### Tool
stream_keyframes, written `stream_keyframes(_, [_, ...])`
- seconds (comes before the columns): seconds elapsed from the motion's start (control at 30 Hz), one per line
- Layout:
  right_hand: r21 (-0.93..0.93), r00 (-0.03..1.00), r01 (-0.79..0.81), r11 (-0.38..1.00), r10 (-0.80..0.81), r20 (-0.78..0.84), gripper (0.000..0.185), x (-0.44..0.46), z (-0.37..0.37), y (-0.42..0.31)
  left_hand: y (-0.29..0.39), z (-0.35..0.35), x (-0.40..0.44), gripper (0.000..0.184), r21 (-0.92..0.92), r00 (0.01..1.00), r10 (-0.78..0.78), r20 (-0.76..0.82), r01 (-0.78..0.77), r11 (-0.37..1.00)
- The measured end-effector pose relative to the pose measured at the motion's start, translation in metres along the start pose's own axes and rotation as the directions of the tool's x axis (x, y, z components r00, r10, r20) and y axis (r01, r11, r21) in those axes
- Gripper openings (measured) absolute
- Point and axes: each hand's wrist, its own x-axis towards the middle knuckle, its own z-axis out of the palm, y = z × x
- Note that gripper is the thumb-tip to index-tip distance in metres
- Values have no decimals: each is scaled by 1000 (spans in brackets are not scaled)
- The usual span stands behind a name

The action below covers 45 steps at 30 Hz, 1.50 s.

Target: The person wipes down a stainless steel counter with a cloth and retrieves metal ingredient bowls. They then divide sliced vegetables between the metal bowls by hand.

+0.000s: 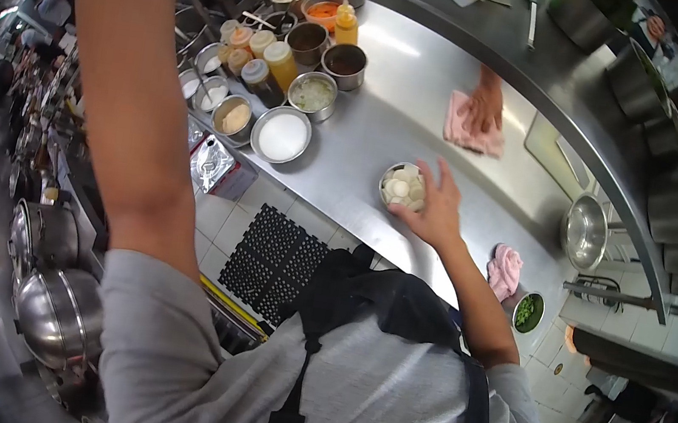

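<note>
My right hand curves around the right side of a small metal bowl on the steel counter. Its thumb lies at the near rim and a finger at the far rim, with the other fingers spread. Pale, round white pieces fill this bowl. My left arm rises along the left of the view and passes out at the top, so the left hand is out of sight. Across the counter, another person's hand presses flat on a pink cloth.
Squeeze bottles, a bowl of white powder and other metal containers crowd the counter's left. On the right are a crumpled pink cloth, chopped greens and a steel bowl. A metal shelf overhangs the far side.
</note>
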Motion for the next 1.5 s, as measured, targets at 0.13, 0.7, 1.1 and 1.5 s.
stream_keyframes(0.13, [-23, 977, -210, 977, 210, -25, 94, -37, -27, 43, -12, -26, -215, 27, -234, 942, -152, 299, 227, 945])
stream_keyframes(0.7, [-90, 925, -140, 986, 163, 343, 102, -27, -49, 66, 120, -185, -917, 30, 164, -842, -539, 4, 532, -831])
stream_keyframes(1.1, [-143, 698, -132, 981, 195, 689, 57, -102, -73, 56, -14, -117, -822, 34, -352, -472, -858, 200, 783, -513])
stream_keyframes(1.5, [-41, 706, -455, 890, 388, 593, 54, -317, -92, 48, 96, -172, -836, 40, 601, -743, -587, 323, 640, -479])
